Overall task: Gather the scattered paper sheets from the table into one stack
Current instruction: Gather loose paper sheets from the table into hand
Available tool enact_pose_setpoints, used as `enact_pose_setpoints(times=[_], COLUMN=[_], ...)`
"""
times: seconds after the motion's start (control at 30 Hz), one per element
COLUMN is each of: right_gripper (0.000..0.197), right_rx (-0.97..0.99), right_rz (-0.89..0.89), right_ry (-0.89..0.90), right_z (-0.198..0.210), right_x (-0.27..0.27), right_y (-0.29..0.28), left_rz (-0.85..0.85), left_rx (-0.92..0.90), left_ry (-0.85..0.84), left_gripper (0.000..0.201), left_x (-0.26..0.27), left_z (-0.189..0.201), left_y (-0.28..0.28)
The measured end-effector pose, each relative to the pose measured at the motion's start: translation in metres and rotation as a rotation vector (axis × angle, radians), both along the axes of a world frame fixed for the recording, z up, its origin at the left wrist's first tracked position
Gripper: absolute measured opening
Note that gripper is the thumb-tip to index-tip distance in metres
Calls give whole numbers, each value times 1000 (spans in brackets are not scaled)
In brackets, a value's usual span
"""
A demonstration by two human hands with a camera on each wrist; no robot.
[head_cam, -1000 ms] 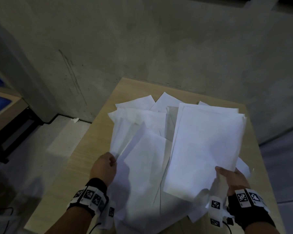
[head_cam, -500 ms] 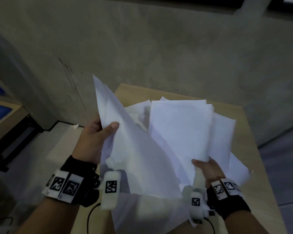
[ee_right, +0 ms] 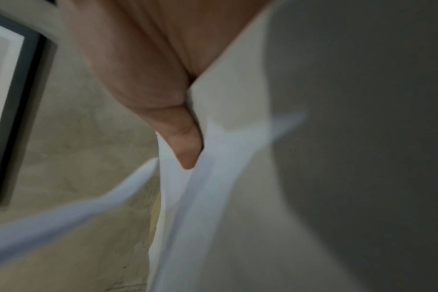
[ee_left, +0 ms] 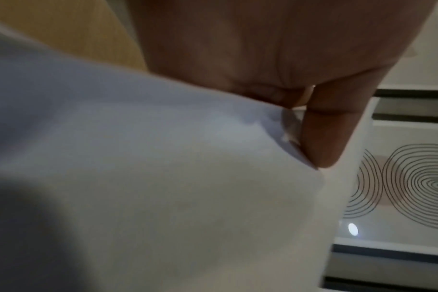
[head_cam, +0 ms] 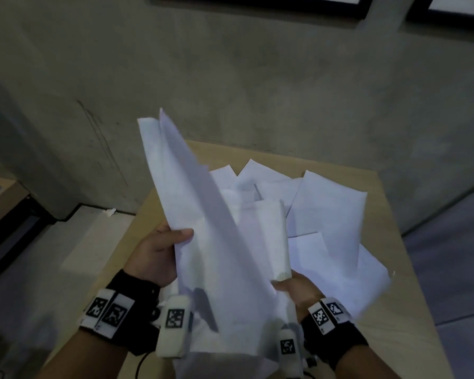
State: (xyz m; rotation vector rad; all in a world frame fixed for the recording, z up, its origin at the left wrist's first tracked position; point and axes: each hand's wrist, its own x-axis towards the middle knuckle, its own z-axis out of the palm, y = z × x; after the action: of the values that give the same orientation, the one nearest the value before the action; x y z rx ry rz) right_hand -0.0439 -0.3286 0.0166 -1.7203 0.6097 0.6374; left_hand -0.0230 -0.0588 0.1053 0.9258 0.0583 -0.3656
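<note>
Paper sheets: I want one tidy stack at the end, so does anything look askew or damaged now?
Yes. The lifted sheets gripped by the left hand and right hand fan out unevenly, one curled into a roll. The loose sheets on the table overlap at different angles. No tears visible.

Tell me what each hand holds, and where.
Left hand grips raised paper sheets at their left edge; right hand grips them at the lower edge.

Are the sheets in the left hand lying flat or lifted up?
Lifted. The left hand pinches the raised sheets, tilted steeply above the table, their top corner against the wall; other sheets lie flat.
</note>
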Motion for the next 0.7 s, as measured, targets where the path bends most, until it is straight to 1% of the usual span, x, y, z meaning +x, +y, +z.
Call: enact_pose_setpoints(times=[0.03, 0.07, 0.1, 0.13, 0.2, 0.23, 0.27, 0.3, 0.33, 0.37, 0.4, 0.47, 0.5, 0.53, 0.6, 0.63, 0.67, 0.7], right_gripper=[36, 29, 20, 17, 25, 28, 28, 26, 25, 26, 27, 29, 27, 23, 16, 15, 15, 14], right_rx=[23, 48, 75, 89, 116, 141, 138, 127, 122, 142, 172, 235, 250, 276, 357, 346, 252, 74], right_rz=[8, -3, -14, -26, -50, -50, -37, -14, 15, 46, 76, 99, 109, 111, 34, 2, 20, 101], right_ry=[-12, -26, -46, -66, -93, -107, -117, -130, -142, -153, -157, -157, -166, -174, -174, -173, -181, -207], right_z=[5, 9, 14, 17, 21, 23, 26, 30, 33, 38, 43, 52, 55, 57, 57, 53, 45, 36], right_x=[1, 2, 3, 6, 10, 12, 14, 15, 16, 17, 18, 21, 24, 26, 34, 40, 49, 58], right_y=[0, 0, 1, -1, -3, -3, -3, -1, 2, 6, 12, 23, 26, 29, 31, 30, 27, 22], left_rz=[6, 25, 53, 99, 199, 240, 279, 316, 328, 305, 246, 123, 98, 122, 219, 270, 307, 338], left_rx=[20, 60, 122, 222, 453, 541, 585, 597, 582, 532, 463, 375, 385, 432, 591, 653, 671, 662], left_ry=[3, 16, 29, 35, 39, 48, 81, 121, 166, 212, 249, 283, 281, 270, 253, 254, 260, 264], left_gripper=[37, 37, 36, 32, 22, 17, 11, 13, 22, 30, 34, 33, 29, 25, 17, 17, 18, 18], left_x=[3, 5, 7, 8, 6, 6, 4, 2, -1, -3, -5, -8, -8, -7, -7, -7, -6, -7], left_z=[2, 1, -1, -8, -24, -32, -39, -44, -47, -49, -49, -46, -45, -47, -46, -45, -43, -43], left_y=[1, 2, 3, 5, 8, 9, 9, 10, 9, 7, 6, 6, 9, 13, 19, 23, 27, 32])
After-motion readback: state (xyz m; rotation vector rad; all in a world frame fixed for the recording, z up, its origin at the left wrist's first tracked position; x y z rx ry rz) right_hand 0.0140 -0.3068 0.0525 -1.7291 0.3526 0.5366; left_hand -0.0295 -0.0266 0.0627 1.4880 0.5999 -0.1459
